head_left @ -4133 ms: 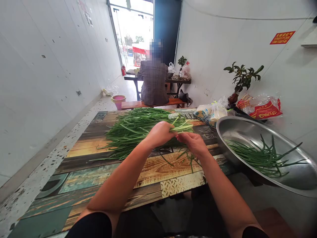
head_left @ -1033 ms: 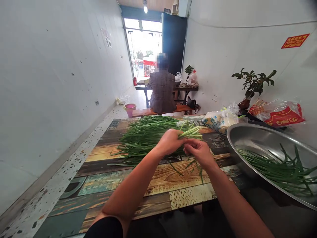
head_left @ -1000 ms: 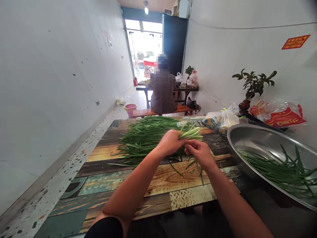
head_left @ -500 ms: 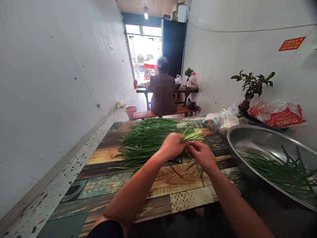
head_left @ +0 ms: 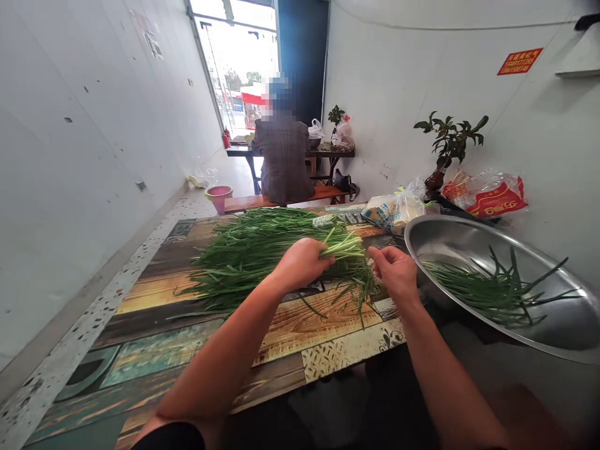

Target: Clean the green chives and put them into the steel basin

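My left hand (head_left: 304, 262) is closed around a small bunch of garlic chives (head_left: 347, 245), whose pale stem ends point right. Just right of those ends, my right hand (head_left: 396, 272) is pinched, thumb against fingers; whatever sits in the pinch is too small to make out. A large heap of garlic chives (head_left: 244, 250) lies on the table behind and left of my left hand. Loose green scraps (head_left: 363, 290) lie below the stem ends. To the right, a wide steel basin (head_left: 452, 242) holds more chives (head_left: 497, 294).
The table (head_left: 276, 325) has a patchwork wood-pattern top. Behind the basin are bagged white packages (head_left: 394, 209), a potted plant (head_left: 450, 144) and a red plastic bag (head_left: 497, 203). A person (head_left: 284, 156) sits on a bench farther off, beside a pink bucket (head_left: 219, 199).
My right hand has moved right, away from the stem ends and my left hand. My left hand keeps its hold on the bunch. The camera view has shifted right and down.
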Demonstrator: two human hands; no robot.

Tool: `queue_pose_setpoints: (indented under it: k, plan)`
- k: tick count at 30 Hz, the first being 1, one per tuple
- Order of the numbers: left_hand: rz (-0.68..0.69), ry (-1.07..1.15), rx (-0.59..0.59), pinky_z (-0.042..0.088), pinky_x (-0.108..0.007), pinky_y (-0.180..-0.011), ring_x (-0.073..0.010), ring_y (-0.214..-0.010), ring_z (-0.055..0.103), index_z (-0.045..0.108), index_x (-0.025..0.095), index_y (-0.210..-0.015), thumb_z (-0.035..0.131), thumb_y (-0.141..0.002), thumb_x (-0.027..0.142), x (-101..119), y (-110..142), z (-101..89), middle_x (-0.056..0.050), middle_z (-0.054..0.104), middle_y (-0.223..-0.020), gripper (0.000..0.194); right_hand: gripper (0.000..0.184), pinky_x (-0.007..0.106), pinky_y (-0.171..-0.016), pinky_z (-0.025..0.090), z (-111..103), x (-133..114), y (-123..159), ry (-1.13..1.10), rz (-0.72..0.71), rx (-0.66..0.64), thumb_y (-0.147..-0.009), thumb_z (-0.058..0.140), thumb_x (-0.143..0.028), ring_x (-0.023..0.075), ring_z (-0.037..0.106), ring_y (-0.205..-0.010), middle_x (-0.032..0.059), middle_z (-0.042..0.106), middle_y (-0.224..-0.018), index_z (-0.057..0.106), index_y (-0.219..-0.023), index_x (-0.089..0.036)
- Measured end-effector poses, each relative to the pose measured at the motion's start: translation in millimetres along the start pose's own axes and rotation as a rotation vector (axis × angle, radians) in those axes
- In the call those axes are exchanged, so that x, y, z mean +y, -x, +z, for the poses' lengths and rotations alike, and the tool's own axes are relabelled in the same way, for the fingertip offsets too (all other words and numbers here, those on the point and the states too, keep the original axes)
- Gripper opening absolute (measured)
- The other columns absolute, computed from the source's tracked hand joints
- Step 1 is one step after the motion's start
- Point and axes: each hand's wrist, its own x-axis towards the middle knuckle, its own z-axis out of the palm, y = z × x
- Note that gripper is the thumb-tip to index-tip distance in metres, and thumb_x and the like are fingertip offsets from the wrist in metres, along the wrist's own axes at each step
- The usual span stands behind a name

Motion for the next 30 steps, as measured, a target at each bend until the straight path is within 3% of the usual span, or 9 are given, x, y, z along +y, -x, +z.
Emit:
queue_pose_setpoints:
  k: [2, 4, 7, 12, 15, 20, 23, 26, 30]
  plan:
    - [-0.004, -0.014, -0.002, 0.021, -0.026, -0.053, -0.0101, -0.051, 0.034, 0.064, 0.015, -0.063, 0.053, -0.081, 0.032, 1.0, 0.4, 0.8, 0.003, 0.046, -0.051, 0.027, 0.034, 0.029, -0.054, 0.044, -7.9, 5.1, -2.1, 0.265, -0.122, -0.005, -0.076, 0.063, -0.047, 0.0138, 0.049, -0.051, 0.0012, 0.056, -0.056, 0.058, -0.058, -0.019]
    - [-0.002, -0.020, 0.011, 0.020, -0.026, -0.053, -0.0099, -0.051, 0.033, 0.064, 0.015, -0.063, 0.053, -0.081, 0.032, 1.4, 0.5, 1.8, 0.003, 0.044, -0.051, 0.027, 0.018, 0.034, -0.070, 0.048, -9.9, 7.5, -0.8, 0.406, -0.307, -0.004, -0.078, 0.059, -0.033, 0.0200, 0.058, -0.074, 0.0092, 0.064, -0.090, 0.068, -0.082, -0.018]
    - [-0.010, -0.016, 0.030, 0.021, -0.026, -0.054, -0.0097, -0.053, 0.035, 0.063, 0.014, -0.064, 0.053, -0.081, 0.030, 0.7, -0.1, 3.5, 0.002, 0.046, -0.053, 0.025, 0.046, 0.040, -0.094, 0.044, -3.1, 5.5, 3.2, 0.399, -0.555, -0.124, -0.078, 0.052, -0.018, 0.0257, 0.052, -0.113, 0.0128, 0.049, -0.131, 0.058, -0.124, -0.020]
    - [0.042, 0.025, -0.018, 0.022, -0.025, -0.054, -0.0096, -0.054, 0.035, 0.066, 0.014, -0.067, 0.052, -0.081, 0.029, -0.5, -0.5, 4.0, 0.002, 0.049, -0.055, 0.025, 0.024, 0.046, -0.102, 0.035, 15.3, -5.3, 2.2, 0.373, -0.700, -0.297, -0.082, 0.062, -0.032, 0.0270, 0.049, -0.117, 0.0077, 0.064, -0.116, 0.071, -0.102, -0.025]
    - [0.066, 0.009, -0.028, 0.021, -0.025, -0.053, -0.0096, -0.053, 0.032, 0.066, 0.013, -0.067, 0.052, -0.081, 0.030, -0.3, 0.2, 2.1, 0.003, 0.046, -0.053, 0.026, 0.016, 0.042, -0.091, 0.041, 20.1, -11.0, 1.9, 0.288, -0.603, -0.382, -0.082, 0.063, -0.037, 0.0229, 0.060, -0.093, 0.0044, 0.072, -0.091, 0.075, -0.088, -0.028]
    - [0.083, 0.050, -0.044, 0.021, -0.025, -0.052, -0.0092, -0.052, 0.033, 0.064, 0.014, -0.065, 0.052, -0.082, 0.035, -0.1, 1.5, -1.6, 0.004, 0.045, -0.053, 0.029, 0.023, 0.030, -0.064, 0.045, 23.6, -18.0, 12.8, -0.140, -0.130, -0.442, -0.078, 0.066, -0.043, 0.0149, 0.057, -0.063, 0.0016, 0.068, -0.066, 0.074, -0.072, -0.023]
    - [0.085, 0.088, -0.046, 0.023, -0.024, -0.053, -0.0093, -0.053, 0.037, 0.064, 0.014, -0.066, 0.052, -0.081, 0.034, -0.3, 2.2, -2.9, 0.003, 0.051, -0.056, 0.028, 0.026, 0.026, -0.056, 0.041, 27.9, -17.2, 12.3, -0.394, 0.065, -0.340, -0.071, 0.071, -0.044, 0.0104, 0.051, -0.054, -0.0007, 0.061, -0.058, 0.068, -0.063, -0.019]
    - [0.064, 0.055, -0.039, 0.024, -0.024, -0.053, -0.0095, -0.053, 0.037, 0.064, 0.014, -0.065, 0.053, -0.080, 0.032, -1.0, 2.9, -5.4, 0.003, 0.050, -0.055, 0.025, 0.032, 0.024, -0.049, 0.037, 27.0, -10.1, 1.9, -0.570, 0.151, -0.176, -0.065, 0.074, -0.049, 0.0076, 0.043, -0.047, -0.0045, 0.051, -0.051, 0.063, -0.064, -0.019]
    - [0.034, 0.008, -0.021, 0.024, -0.025, -0.054, -0.0097, -0.053, 0.037, 0.063, 0.015, -0.063, 0.054, -0.080, 0.032, -1.9, 3.5, -9.2, 0.002, 0.049, -0.054, 0.026, 0.039, 0.025, -0.046, 0.037, 13.3, 0.6, -8.0, -0.485, 0.115, 0.014, -0.067, 0.071, -0.054, 0.0074, 0.039, -0.044, -0.0050, 0.047, -0.048, 0.056, -0.058, -0.019]
